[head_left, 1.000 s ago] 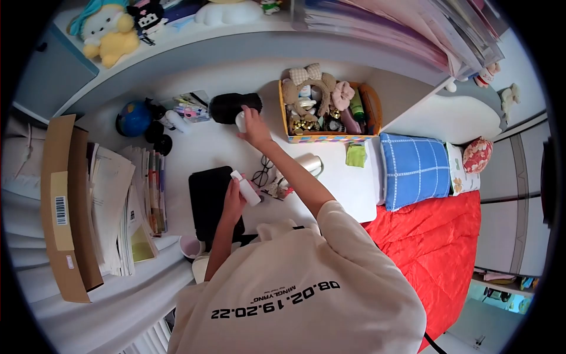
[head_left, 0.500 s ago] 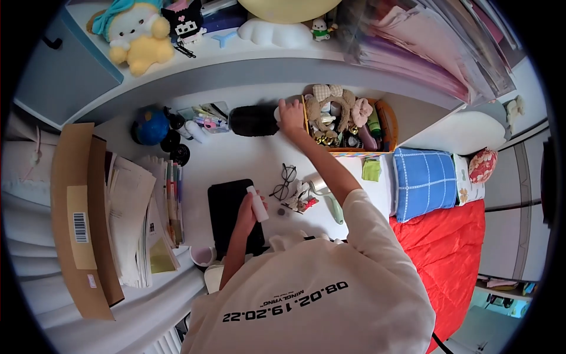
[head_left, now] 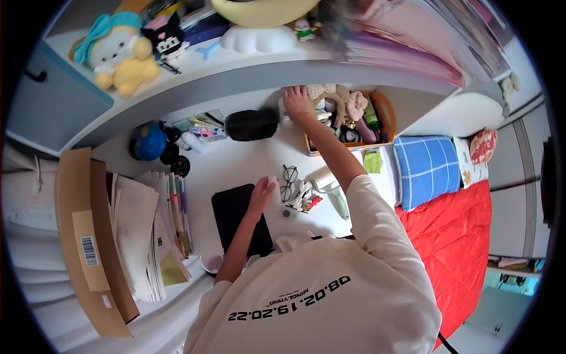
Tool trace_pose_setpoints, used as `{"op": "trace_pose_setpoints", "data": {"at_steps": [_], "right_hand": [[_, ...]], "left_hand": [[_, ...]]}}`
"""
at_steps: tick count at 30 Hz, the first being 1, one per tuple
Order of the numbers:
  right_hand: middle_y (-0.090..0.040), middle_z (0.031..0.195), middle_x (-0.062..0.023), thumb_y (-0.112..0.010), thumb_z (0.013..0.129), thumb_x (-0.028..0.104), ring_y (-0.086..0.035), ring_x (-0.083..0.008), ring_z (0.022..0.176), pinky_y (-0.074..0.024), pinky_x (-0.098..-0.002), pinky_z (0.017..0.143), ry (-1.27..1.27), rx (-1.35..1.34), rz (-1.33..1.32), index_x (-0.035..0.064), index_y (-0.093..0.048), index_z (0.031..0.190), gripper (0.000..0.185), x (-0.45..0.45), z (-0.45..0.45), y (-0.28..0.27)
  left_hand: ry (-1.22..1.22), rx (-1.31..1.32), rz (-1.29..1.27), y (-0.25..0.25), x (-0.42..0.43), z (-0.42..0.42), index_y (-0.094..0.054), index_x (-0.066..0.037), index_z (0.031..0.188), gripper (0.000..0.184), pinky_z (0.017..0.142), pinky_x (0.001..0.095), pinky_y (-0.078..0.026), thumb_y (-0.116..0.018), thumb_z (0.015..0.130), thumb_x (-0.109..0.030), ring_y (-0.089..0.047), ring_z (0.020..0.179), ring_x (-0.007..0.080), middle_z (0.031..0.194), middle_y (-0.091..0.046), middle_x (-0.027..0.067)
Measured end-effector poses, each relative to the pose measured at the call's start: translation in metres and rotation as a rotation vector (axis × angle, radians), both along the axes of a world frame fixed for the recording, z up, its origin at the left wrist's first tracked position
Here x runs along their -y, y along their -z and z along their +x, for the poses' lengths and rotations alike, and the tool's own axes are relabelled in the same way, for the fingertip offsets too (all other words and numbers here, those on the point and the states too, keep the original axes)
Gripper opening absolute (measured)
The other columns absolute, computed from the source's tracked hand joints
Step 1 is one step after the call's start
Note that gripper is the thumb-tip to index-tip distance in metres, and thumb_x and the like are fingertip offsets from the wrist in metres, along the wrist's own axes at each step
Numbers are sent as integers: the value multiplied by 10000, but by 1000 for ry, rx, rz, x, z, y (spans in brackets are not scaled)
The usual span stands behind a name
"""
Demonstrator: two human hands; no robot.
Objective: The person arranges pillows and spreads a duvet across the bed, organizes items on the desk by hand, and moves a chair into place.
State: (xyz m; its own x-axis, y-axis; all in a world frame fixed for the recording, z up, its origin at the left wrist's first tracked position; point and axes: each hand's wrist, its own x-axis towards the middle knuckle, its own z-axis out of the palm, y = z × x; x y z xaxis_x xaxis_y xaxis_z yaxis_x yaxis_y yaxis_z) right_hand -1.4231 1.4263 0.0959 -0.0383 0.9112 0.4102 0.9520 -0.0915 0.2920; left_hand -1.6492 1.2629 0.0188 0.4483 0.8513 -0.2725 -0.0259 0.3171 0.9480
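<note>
Gripping a white bottle [head_left: 273, 184] at its fingertips, the left hand [head_left: 260, 196] has eyeglasses [head_left: 288, 183] to its right, while the right hand [head_left: 298, 105], its grip impossible to tell, has a filled box [head_left: 371, 144] to its right.

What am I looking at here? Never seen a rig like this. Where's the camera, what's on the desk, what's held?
There's no robot: these are a person's two bare hands. The view comes from one camera worn on the head, looking forward and down, with wide, curved edges.

On the white desk lie a flat black item, eyeglasses and a dark fuzzy item. Farther back sit a blue globe and a filled box with an orange side.

The left hand holds a small pale object, mostly hidden. The right hand is at the box's left end; whether it grips anything is hard to tell.
</note>
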Motion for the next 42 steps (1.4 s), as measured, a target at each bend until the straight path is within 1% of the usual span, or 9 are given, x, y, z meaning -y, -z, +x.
{"op": "trace_pose_setpoints", "data": {"at_steps": [5,11,17,19,23,29,32,37,42], "right_hand": [[-436,992,-115,-588,643,200,-397,-259,926,-296,-395,797,-130,-471,243,52,-415,999,423,59,0,-45],[-486,728,-90,-533,615,34,-422,-263,784,-315,-354,698,17,-977,413,39,-474,810,203,183,13,-29],[-430,966,-123,-521,583,26,-392,-301,890,-325,-393,729,452,-850,122,34,-437,951,378,275,9,52],[-395,1034,-149,-534,577,60,-365,-318,953,-320,-409,762,529,-814,-76,12,-393,1024,471,292,6,74],[-380,1066,-173,-618,583,184,-358,-316,985,-335,-412,778,575,-847,-140,-10,-376,1055,565,299,0,98],[-439,923,-159,-553,684,122,-419,-317,881,-365,-388,708,459,-753,74,-8,-414,860,259,304,-3,110],[-431,744,-192,-511,745,152,-438,-361,712,-366,-406,605,654,-1001,117,-11,-387,777,208,314,0,105],[-438,783,-183,-520,731,140,-438,-339,727,-377,-405,627,633,-850,181,-4,-408,782,189,298,41,113],[-443,815,-165,-542,714,148,-432,-317,774,-364,-396,661,549,-811,168,-9,-430,877,252,270,65,127]], "left_hand": [[16,-428,789,-3,-80,51,-532,-47,956,308,634,261,-428,-619,685,-164,-500,806,158,898,-491,61],[-33,-480,827,-12,-134,113,-551,-24,888,253,567,293,-429,-615,659,-111,-541,638,206,789,-528,107],[-74,-638,816,2,-143,138,-547,-29,883,231,651,360,-415,-591,660,-68,-523,772,302,824,-538,140],[-115,-637,980,9,-148,139,-556,-2,895,261,597,323,-436,-612,654,-86,-556,684,261,784,-557,135],[-104,-643,911,24,-155,132,-524,0,924,314,625,310,-442,-628,648,-107,-564,708,243,818,-566,123],[-77,-525,790,34,-108,89,-490,-23,963,282,721,286,-420,-508,681,-9,-485,847,233,967,-460,130],[48,-560,761,18,-57,62,-483,-14,950,283,721,325,-406,-467,670,22,-466,878,266,968,-464,151],[63,-516,844,34,2,33,-502,-47,934,301,637,305,-422,-501,649,50,-472,873,239,953,-476,102],[-16,-622,827,41,24,33,-449,-17,989,358,772,388,-345,-577,660,-74,-438,902,310,957,-482,142]]}}
